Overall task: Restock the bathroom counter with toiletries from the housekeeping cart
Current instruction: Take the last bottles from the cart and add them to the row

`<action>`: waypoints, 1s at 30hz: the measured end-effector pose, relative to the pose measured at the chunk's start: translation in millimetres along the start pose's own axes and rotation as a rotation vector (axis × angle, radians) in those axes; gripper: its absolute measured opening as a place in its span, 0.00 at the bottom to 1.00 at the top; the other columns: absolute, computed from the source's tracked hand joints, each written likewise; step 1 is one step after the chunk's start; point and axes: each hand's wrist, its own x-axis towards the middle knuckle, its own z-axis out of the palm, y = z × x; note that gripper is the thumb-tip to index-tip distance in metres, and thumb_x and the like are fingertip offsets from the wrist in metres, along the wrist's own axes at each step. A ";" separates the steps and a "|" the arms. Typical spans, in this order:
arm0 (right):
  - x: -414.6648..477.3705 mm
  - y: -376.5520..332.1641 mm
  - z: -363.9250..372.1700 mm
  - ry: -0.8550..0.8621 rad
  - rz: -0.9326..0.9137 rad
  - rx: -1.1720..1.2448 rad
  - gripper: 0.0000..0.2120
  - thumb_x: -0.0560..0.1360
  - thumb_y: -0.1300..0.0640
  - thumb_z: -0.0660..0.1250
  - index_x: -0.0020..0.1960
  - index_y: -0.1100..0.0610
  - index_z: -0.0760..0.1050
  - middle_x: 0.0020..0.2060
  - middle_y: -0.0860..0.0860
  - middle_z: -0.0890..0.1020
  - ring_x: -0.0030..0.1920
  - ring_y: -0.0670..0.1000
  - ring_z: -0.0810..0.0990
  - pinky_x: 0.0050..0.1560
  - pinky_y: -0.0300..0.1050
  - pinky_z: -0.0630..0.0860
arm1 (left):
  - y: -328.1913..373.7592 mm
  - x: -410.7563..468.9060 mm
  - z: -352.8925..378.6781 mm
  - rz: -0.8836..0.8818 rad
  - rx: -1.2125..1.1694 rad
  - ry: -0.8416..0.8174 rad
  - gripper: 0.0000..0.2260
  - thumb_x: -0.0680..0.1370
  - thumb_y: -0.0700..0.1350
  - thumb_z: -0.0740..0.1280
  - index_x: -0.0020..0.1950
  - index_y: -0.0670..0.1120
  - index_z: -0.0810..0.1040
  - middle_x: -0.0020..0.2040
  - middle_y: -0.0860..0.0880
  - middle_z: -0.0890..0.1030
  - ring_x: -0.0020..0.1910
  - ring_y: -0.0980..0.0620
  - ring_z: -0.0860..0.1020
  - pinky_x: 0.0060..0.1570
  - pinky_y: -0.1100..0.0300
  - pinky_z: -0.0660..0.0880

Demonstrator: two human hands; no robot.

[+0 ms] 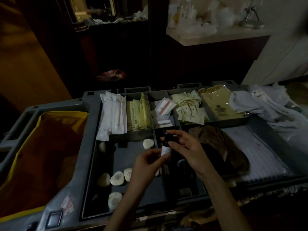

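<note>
**Bottle up between both hands, over the cart tray**

You have a small bottle (165, 150) lifted just above the divider between the soap compartment and the narrow one beside it, near the middle of the housekeeping cart (75, 189). Your left hand (148, 162) pinches the pale labelled lower part between thumb and fingertips. Your right hand (185, 147) takes the dark upper end, thumb against the shoulder and forefinger reaching over the cap, while its other fingers lie loosely spread behind. Holding it at both ends keeps the bottle upright and turns the label towards you, so this looks like a check of what it is, or of whether the cap is tight, before it goes anywhere. The light is poor and I cannot tell whether the cap is being turned.

The tray is laid out by kind, which is why your reach is short. Round wrapped soaps (117, 178) lie loose in the big near compartment. Long white packets (115, 112) and pale sachets (188, 110) stand in the far row. A brown cloth (216, 144) is bunched just right of your right hand, and a yellow-lined bag (38, 124) hangs at the cart's left end.

The bathroom counter (216, 39) is well apart, up beyond the cart to the right and already crowded with pale items. The bottle has not started that way, so I judge the restocking to be at its picking stage.
</note>
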 end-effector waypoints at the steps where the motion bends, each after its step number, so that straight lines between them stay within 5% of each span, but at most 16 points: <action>1: 1.9 0.3 1.8 -0.011 -0.011 -0.017 0.15 0.73 0.64 0.68 0.60 0.58 0.77 0.52 0.55 0.84 0.55 0.52 0.82 0.57 0.48 0.78 | -0.5 1.2 -0.9 0.007 0.003 0.010 0.13 0.69 0.49 0.71 0.50 0.45 0.83 0.44 0.48 0.86 0.48 0.51 0.84 0.50 0.59 0.78; 5: 10.3 1.1 0.9 0.006 -0.013 -0.046 0.13 0.76 0.65 0.67 0.60 0.58 0.77 0.52 0.52 0.84 0.54 0.48 0.82 0.54 0.40 0.78 | -1.9 1.3 -6.7 -0.003 -0.022 0.070 0.05 0.74 0.38 0.69 0.47 0.45 0.83 0.39 0.51 0.86 0.40 0.57 0.83 0.39 0.68 0.76; 8: 16.1 8.4 -9.8 0.132 -0.009 -0.038 0.10 0.77 0.65 0.65 0.56 0.56 0.78 0.47 0.51 0.85 0.49 0.48 0.83 0.50 0.39 0.79 | -6.1 -0.4 -18.1 -0.043 -0.062 0.206 0.03 0.75 0.39 0.69 0.46 0.43 0.83 0.35 0.49 0.85 0.35 0.56 0.81 0.31 0.69 0.73; 13: 21.1 34.0 -21.9 0.240 0.010 -0.408 0.11 0.75 0.64 0.68 0.55 0.53 0.77 0.44 0.43 0.82 0.47 0.41 0.81 0.47 0.33 0.76 | -14.3 -2.3 -35.5 -0.075 -0.084 0.350 0.07 0.75 0.43 0.70 0.48 0.41 0.83 0.41 0.44 0.85 0.42 0.50 0.84 0.44 0.57 0.77; 17: 22.9 48.2 -6.7 0.153 0.087 -0.503 0.13 0.75 0.64 0.68 0.55 0.49 0.76 0.45 0.47 0.82 0.48 0.46 0.82 0.51 0.44 0.79 | -12.2 -0.3 -34.2 -0.073 -0.076 0.365 0.06 0.75 0.41 0.70 0.47 0.40 0.83 0.40 0.45 0.86 0.43 0.49 0.84 0.46 0.59 0.80; 23: 34.1 50.9 -1.7 0.309 -0.153 -0.979 0.19 0.73 0.63 0.70 0.62 0.54 0.75 0.56 0.52 0.80 0.55 0.53 0.78 0.51 0.49 0.77 | -11.5 -1.7 -29.3 -0.104 -0.072 0.354 0.09 0.72 0.47 0.71 0.47 0.43 0.83 0.41 0.46 0.86 0.43 0.47 0.84 0.45 0.53 0.74; 30: 58.3 60.3 -1.7 0.226 -0.187 -1.445 0.17 0.68 0.57 0.74 0.57 0.54 0.79 0.53 0.51 0.80 0.58 0.57 0.75 0.64 0.49 0.56 | -8.7 -5.3 -23.8 -0.111 -0.064 0.346 0.02 0.74 0.41 0.70 0.42 0.45 0.83 0.37 0.46 0.85 0.36 0.51 0.83 0.31 0.67 0.74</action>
